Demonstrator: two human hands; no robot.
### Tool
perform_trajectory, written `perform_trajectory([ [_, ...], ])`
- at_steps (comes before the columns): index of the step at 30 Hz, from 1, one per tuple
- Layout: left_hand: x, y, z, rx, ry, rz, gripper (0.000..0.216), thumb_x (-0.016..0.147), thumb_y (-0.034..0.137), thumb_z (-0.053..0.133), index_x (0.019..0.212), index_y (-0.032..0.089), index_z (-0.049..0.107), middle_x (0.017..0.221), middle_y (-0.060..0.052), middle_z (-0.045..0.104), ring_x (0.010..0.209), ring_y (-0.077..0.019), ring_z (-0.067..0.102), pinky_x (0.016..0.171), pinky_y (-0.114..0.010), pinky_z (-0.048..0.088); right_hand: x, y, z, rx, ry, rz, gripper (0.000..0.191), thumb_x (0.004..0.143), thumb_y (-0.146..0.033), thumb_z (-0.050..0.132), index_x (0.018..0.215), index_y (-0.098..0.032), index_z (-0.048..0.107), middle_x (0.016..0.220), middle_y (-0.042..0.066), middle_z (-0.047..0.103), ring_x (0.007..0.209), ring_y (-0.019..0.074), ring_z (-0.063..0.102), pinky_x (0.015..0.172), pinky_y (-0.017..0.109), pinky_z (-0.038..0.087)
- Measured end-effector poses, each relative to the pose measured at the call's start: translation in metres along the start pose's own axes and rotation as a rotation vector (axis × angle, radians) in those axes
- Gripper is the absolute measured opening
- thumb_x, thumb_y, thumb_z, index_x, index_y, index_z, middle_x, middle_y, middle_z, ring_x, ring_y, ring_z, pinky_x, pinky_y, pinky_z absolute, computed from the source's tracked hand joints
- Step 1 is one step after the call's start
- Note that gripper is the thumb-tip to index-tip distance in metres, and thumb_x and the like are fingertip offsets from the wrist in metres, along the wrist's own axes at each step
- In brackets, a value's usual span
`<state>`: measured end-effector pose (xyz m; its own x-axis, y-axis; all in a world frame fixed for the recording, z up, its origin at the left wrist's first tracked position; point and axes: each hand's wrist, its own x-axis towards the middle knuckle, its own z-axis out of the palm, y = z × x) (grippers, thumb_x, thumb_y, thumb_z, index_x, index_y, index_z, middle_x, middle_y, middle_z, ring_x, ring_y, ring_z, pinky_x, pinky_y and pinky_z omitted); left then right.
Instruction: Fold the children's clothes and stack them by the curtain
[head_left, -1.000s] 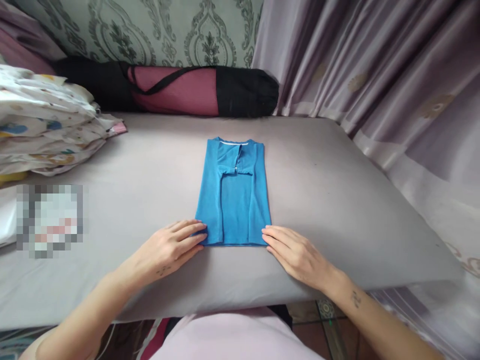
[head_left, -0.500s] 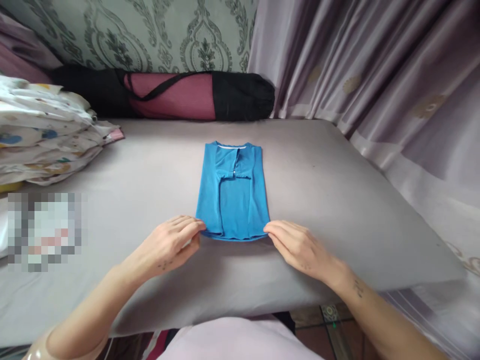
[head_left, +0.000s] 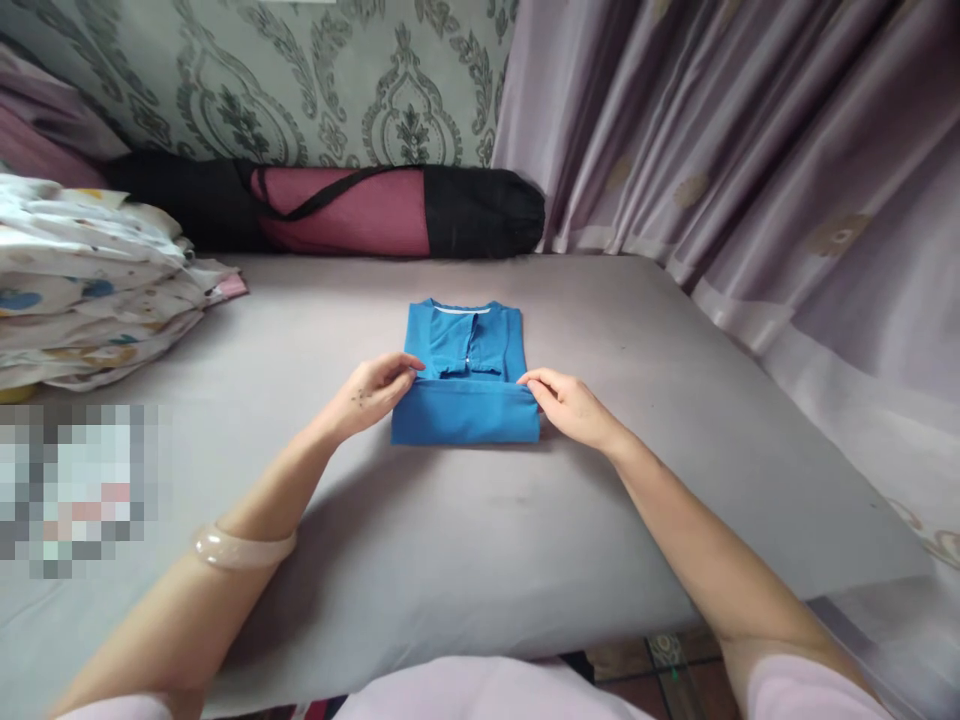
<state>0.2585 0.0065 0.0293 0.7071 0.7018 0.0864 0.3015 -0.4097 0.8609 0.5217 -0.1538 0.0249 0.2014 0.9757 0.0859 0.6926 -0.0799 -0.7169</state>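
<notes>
A blue shirt (head_left: 466, 415) lies on the grey bed sheet, its sides folded inward and its neckline at the far end. Its bottom hem is turned up over the body, so the near edge is now a straight fold. My left hand (head_left: 377, 388) pinches the left corner of the turned-up hem. At the right corner, my right hand (head_left: 570, 402) is closed on the hem in the same way. The collar, a front slit and a small button stay visible beyond the flap.
A pile of printed white cloth (head_left: 90, 280) is heaped at the left. Along the back lies a long black and maroon bag (head_left: 345, 210) against the patterned wall. Purple curtains (head_left: 720, 160) hang down the right side of the bed (head_left: 480, 540). A blurred patch covers something at the left.
Both hands have moved away from me, carrying the bottom hem up and over the shirt's body. The shirt looks shorter, with a plain blue flap across its near part.
</notes>
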Motion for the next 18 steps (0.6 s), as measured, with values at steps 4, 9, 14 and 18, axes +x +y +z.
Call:
perform_trajectory([
  [4, 0.013, -0.009, 0.01, -0.076, 0.072, -0.091, 0.033, 0.083, 0.044, 0.053, 0.095, 0.015, 0.063, 0.061, 0.004, 0.045, 0.056, -0.0101, 0.038, 0.051, -0.022, 0.03, 0.018, 0.013, 0.011, 0.001, 0.07, 0.018, 0.029, 0.093, -0.032, 0.043, 0.097, -0.02, 0.07, 0.089, 0.004, 0.072, 0.077, 0.0168, 0.063, 0.078, 0.03, 0.048],
  [9, 0.011, -0.019, 0.015, -0.052, 0.087, -0.215, 0.043, 0.082, 0.054, 0.055, 0.095, 0.014, 0.065, 0.062, 0.003, 0.048, 0.057, -0.011, 0.043, 0.051, -0.023, 0.033, 0.022, 0.024, 0.025, 0.039, 0.086, 0.128, 0.028, 0.092, -0.036, 0.048, 0.096, -0.019, 0.069, 0.091, 0.006, 0.073, 0.084, 0.0196, 0.065, 0.081, 0.033, 0.05],
  [14, -0.001, -0.027, 0.01, -0.138, 0.014, -0.142, 0.049, 0.076, 0.045, 0.065, 0.114, 0.015, 0.058, 0.073, 0.003, 0.053, 0.066, -0.0117, 0.049, 0.058, -0.022, 0.04, 0.01, 0.028, 0.025, 0.303, 0.013, 0.105, 0.041, 0.087, -0.034, 0.056, 0.124, -0.018, 0.057, 0.099, 0.007, 0.069, 0.078, 0.0145, 0.065, 0.075, 0.03, 0.053],
  [18, -0.005, -0.027, 0.008, -0.137, -0.006, -0.117, 0.047, 0.076, 0.033, 0.06, 0.12, 0.016, 0.055, 0.083, 0.001, 0.057, 0.067, -0.0106, 0.05, 0.06, -0.022, 0.041, 0.003, 0.026, 0.026, 0.304, 0.083, 0.04, 0.053, 0.08, -0.025, 0.059, 0.132, -0.02, 0.052, 0.116, 0.011, 0.064, 0.077, 0.0118, 0.062, 0.071, 0.027, 0.054],
])
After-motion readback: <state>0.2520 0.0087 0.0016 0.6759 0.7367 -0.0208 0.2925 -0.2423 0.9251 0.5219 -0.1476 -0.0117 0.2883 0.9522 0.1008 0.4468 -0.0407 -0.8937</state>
